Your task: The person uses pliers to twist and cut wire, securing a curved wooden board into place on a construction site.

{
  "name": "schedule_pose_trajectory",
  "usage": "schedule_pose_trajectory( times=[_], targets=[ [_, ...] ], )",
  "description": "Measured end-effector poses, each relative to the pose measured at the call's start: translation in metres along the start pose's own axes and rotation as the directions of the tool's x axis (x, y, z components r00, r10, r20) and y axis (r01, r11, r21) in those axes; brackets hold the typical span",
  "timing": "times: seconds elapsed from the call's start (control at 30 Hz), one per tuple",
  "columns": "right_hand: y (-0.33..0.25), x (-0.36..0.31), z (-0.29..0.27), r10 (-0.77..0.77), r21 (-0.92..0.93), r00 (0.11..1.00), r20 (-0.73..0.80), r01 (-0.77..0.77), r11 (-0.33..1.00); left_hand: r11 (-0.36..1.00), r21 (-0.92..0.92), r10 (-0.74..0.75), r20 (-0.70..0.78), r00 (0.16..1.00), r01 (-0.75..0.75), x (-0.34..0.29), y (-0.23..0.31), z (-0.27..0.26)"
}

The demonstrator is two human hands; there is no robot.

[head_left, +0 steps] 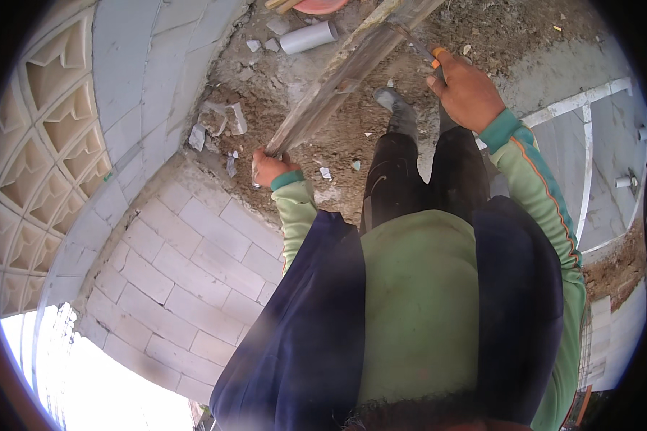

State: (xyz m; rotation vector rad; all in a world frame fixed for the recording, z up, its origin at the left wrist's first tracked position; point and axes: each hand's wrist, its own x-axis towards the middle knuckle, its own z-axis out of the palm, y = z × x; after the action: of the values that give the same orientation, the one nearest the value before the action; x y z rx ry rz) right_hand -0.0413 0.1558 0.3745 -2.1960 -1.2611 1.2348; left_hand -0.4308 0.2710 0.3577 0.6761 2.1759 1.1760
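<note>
A long, worn wooden plank (359, 72) slants from lower left to upper right across the top of the view. My left hand (269, 168) is closed around its near lower end. In my right hand (469, 92) is a hand tool with an orange-and-dark handle (437, 56). Its thin dark metal part (412, 39) reaches up and left to the plank's edge; I cannot make out whether they touch or what kind of tool it is. The fingers of my right hand are wrapped round the handle.
Below the plank, my boot (399, 104) stands on rough dirt with rubble (223, 118). A grey-white pipe piece (308, 37) lies beyond the plank, near a partly visible red container (320, 6). Block walls (187, 280) rise at left; a pale frame (586, 158) stands at right.
</note>
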Motion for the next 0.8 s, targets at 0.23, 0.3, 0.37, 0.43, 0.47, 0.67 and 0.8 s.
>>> schedule_pose_trajectory(
  times=[0.23, 0.3, 0.37, 0.43, 0.47, 0.67, 0.8],
  targets=[
    [0.026, 0.014, 0.026, 0.002, 0.073, 0.998, -0.063, 0.002, 0.997, 0.993, 0.115, 0.003, 0.01, 1.0, -0.004, 0.002, 0.004, -0.007],
    [0.076, 0.023, 0.047, 0.007, 0.024, 0.989, -0.147, -0.004, 1.0, 0.983, 0.163, 0.072, 0.091, 0.993, -0.086, 0.003, -0.006, -0.008],
    [0.115, 0.023, 0.055, -0.009, -0.023, 0.972, -0.236, 0.003, 1.0, 0.984, 0.171, 0.031, 0.105, 0.994, -0.049, -0.01, 0.005, -0.001],
    [0.134, 0.02, 0.056, 0.214, 0.0, 0.97, -0.112, -0.215, 0.977, 0.987, 0.159, -0.025, 0.092, 0.995, 0.01, -0.015, 0.015, 0.013],
    [0.126, 0.007, 0.055, 0.155, -0.026, 0.98, -0.123, -0.159, 0.987, 0.991, 0.106, -0.087, 0.011, 0.996, 0.085, -0.012, 0.016, 0.011],
    [0.067, -0.005, 0.037, 0.081, 0.284, 0.997, 0.011, -0.081, 0.956, 0.974, 0.224, -0.022, 0.016, 1.0, 0.018, -0.013, 0.006, 0.001],
    [0.03, -0.002, 0.03, 0.069, 0.123, 0.995, -0.067, -0.06, 0.991, 0.99, 0.139, 0.021, 0.07, 0.997, -0.031, -0.013, 0.006, -0.004]
  ],
)
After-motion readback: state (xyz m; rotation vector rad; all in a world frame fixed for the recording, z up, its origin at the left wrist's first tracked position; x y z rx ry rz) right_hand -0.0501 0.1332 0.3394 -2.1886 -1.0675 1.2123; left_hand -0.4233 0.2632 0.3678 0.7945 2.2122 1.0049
